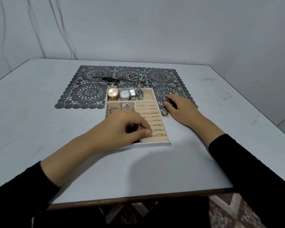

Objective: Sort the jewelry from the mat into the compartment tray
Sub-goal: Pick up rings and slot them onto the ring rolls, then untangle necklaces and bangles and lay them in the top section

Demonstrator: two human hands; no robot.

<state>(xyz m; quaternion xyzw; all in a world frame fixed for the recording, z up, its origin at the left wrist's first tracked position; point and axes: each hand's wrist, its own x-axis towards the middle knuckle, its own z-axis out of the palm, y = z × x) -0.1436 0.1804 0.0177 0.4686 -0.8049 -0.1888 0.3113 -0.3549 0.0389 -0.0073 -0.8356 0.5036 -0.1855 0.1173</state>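
Jewelry (133, 78) heaped on mat (89, 92) — tray (155, 143) partly under hands.

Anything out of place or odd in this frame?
Mostly tidy. One small dark sparkly piece lies just outside the tray by its right wall, near the right hand. A tangled chain pile remains on the mat.

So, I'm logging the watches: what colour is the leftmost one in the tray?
Gold, with a pale dial; head view, the only one.
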